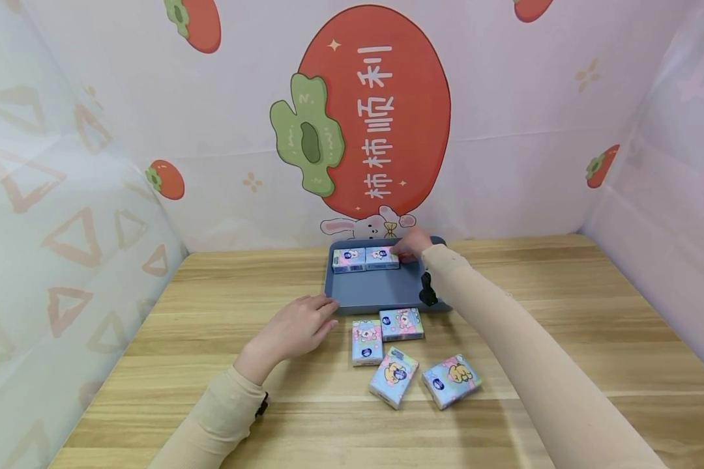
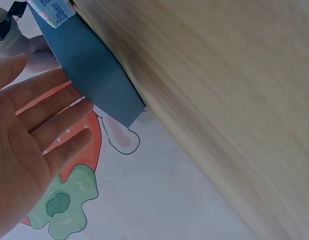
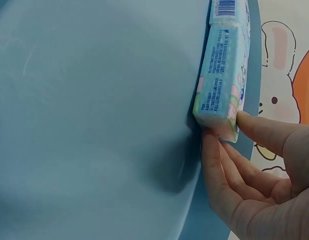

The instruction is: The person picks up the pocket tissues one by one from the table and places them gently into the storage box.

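Observation:
A blue tray (image 1: 375, 306) lies near the back wall, with two small tissue packs lined up end to end along its far side. My right hand (image 1: 413, 244) reaches over the tray and pinches the end of the right-hand tissue pack (image 1: 381, 258). In the right wrist view the thumb (image 3: 259, 130) is on that tissue pack's (image 3: 219, 75) upper edge, with fingertips low at its end. The other tissue pack (image 1: 349, 260) touches it on the left. My left hand (image 1: 296, 326) has its fingers extended, the tips touching the tray's front left corner.
Several loose tissue packs lie on the wooden table (image 1: 258, 280) in front of the tray, among them an upright-turned pack (image 1: 366, 342), a sideways pack (image 1: 401, 324) and a slanted pack (image 1: 394, 378). Another pack (image 1: 452, 382) is to the right. A patterned backdrop (image 1: 504, 182) encloses the table.

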Demonstrator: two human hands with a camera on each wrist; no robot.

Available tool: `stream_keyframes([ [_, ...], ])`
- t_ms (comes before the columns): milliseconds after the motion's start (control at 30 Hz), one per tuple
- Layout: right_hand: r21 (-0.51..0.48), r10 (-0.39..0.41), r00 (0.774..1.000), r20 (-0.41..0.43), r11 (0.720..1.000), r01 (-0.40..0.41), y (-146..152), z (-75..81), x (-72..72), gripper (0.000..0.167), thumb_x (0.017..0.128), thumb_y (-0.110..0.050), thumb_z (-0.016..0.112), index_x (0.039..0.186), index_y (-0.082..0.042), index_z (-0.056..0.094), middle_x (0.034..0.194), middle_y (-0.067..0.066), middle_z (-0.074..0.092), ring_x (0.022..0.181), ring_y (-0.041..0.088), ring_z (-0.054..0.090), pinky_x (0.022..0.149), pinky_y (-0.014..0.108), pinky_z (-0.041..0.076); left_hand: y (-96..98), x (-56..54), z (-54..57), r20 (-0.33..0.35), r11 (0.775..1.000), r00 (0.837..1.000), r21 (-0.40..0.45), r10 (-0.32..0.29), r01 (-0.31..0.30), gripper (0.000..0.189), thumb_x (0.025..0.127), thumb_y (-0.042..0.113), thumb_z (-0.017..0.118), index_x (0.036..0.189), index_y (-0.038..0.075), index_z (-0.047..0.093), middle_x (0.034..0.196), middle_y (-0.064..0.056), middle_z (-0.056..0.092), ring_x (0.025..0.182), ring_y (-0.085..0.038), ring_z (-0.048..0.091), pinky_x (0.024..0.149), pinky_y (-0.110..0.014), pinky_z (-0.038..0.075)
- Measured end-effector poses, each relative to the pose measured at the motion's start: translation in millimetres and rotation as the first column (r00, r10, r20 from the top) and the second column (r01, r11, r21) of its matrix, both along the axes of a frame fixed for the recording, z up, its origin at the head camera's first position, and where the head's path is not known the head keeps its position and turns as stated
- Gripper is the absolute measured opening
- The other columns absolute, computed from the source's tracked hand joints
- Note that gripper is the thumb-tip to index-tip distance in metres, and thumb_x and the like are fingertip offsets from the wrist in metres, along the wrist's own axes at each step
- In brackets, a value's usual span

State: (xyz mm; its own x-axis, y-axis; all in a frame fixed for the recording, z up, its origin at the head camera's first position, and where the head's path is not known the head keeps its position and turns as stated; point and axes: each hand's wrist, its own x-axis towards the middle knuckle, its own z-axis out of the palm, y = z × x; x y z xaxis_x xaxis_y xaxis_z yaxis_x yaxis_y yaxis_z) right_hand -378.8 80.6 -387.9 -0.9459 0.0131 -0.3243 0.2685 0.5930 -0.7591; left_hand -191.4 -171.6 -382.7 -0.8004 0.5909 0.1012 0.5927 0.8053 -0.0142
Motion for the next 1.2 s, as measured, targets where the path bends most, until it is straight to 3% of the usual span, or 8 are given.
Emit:
stream_keyframes([
  [533, 0.047, 0.04, 0.999, -0.023, 0.998, -0.039, 3.2, 7.4, 7.4, 0.053, 0.088, -0.018, 0.068, 0.132, 0.001, 0.047, 0.118, 0.017, 0.06, 0.097, 0.029, 0.062, 0.085, 0.037, 0.057, -0.2, 0.5, 0.8, -0.001, 1.0, 1.0, 0.01, -0.009, 0.009, 0.04, 0.097, 0.031, 0.051, 0.126, 0.004, 0.061, 0.127, -0.015, 0.061, 0.121, -0.029, 0.056, 0.105, -0.047, 0.042],
  [733, 0.106, 0.083, 0.995, -0.055, 0.991, -0.077, 8.0, 14.2, 12.1, 0.044, 0.092, -0.022, 0.061, 0.128, 0.002, 0.051, 0.109, 0.018, 0.064, 0.094, 0.029, 0.066, 0.082, 0.037, 0.058, -0.8, 0.4, 0.4, -0.01, 1.0, 1.0, 0.011, -0.009, 0.009, 0.04, 0.097, 0.031, 0.051, 0.125, 0.004, 0.061, 0.126, -0.015, 0.061, 0.12, -0.028, 0.056, 0.105, -0.046, 0.043],
  [967, 0.115, 0.139, 0.984, -0.107, 0.985, -0.127, 15.3, 23.1, 25.5, 0.045, 0.094, -0.022, 0.059, 0.13, 0.001, 0.048, 0.101, 0.019, 0.064, 0.094, 0.033, 0.063, 0.086, 0.04, 0.056, 0.0, 1.3, 0.2, 0.002, 1.0, 1.0, 0.013, 0.003, -0.003, 0.04, 0.096, 0.031, 0.053, 0.125, 0.005, 0.061, 0.126, -0.014, 0.061, 0.119, -0.028, 0.057, 0.104, -0.045, 0.044],
  [1200, 0.19, 0.2, 0.963, -0.177, 0.968, -0.166, 20.5, 29.8, 35.7, 0.029, 0.094, -0.022, 0.057, 0.109, 0.002, 0.065, 0.095, 0.017, 0.068, 0.087, 0.029, 0.063, 0.078, 0.035, 0.057, 0.6, 0.3, -0.2, 0.004, 1.0, 1.0, 0.017, 0.004, -0.004, 0.039, 0.096, 0.03, 0.053, 0.126, 0.005, 0.061, 0.127, -0.013, 0.061, 0.12, -0.028, 0.056, 0.105, -0.045, 0.043],
])
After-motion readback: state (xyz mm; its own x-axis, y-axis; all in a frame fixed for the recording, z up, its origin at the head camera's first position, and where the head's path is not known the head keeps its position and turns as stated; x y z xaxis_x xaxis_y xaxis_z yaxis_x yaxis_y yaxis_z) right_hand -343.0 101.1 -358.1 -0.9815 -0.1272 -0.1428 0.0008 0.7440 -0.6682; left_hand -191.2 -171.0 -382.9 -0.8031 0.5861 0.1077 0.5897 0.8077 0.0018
